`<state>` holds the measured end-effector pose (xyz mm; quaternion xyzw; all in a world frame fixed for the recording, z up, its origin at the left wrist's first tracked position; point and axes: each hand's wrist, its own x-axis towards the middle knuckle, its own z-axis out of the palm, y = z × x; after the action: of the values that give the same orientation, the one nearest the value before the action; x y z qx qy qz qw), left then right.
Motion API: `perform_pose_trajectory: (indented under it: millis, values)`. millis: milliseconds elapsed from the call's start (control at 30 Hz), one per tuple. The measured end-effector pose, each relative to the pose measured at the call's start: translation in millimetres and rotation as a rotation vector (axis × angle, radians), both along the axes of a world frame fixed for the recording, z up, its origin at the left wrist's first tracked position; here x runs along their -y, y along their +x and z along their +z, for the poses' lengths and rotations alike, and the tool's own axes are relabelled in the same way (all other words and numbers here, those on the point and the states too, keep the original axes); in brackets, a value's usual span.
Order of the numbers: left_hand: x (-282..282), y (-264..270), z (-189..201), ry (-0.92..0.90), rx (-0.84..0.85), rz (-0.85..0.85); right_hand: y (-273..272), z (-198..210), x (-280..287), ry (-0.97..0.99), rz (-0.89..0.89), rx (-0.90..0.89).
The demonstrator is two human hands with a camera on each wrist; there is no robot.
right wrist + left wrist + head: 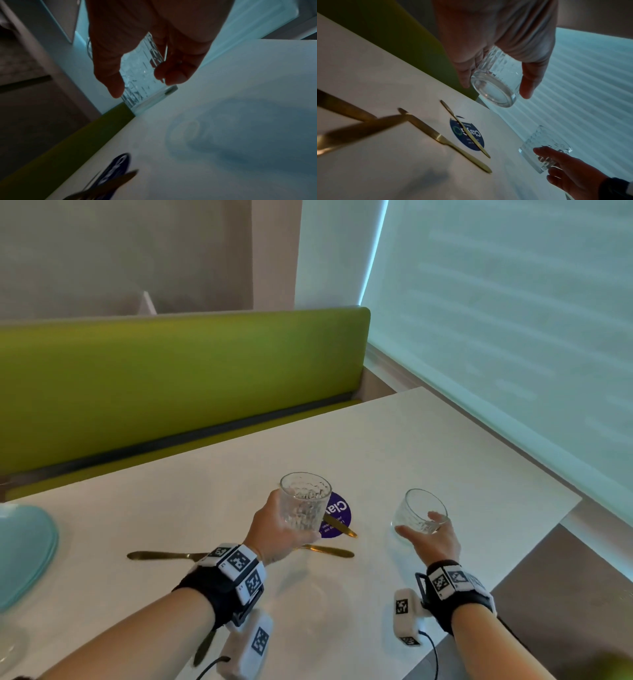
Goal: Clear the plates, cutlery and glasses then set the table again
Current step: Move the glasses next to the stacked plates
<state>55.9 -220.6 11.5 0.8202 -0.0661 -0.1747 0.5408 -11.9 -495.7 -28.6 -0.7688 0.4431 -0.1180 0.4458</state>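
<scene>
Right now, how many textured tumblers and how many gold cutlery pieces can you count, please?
2 textured tumblers: one held in the left hand, one in the right hand.
4 gold cutlery pieces, lying on the table.
Total: 6.

The teal plates point(24, 553) are cut off at the head view's left edge; their count is unclear.

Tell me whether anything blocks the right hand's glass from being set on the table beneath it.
Nothing visible does. The right hand holds its glass tilted over bare table; the gold cutlery and purple sticker lie off to its left.
</scene>
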Motion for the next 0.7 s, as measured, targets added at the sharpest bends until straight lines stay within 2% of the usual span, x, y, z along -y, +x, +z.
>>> perform_pose_trajectory:
  millis: [200,367,533,700]
  values:
    - [-90,-47,32,-0.038,0.093,0.002,-30,29,-120,-0.002,0.132,0.083]
    - [-177,-89,43,-0.057,0.112,0.063,-58,40,-222,-0.005,0.272,0.077]
    - [-254,-128,24,-0.045,0.078,0.162,-76,29,-316,0.014,0.433,0.032]
    - [-316,-155,-2,-0.008,0.046,0.247,-85,21,-386,0.019,0.627,-0.04]
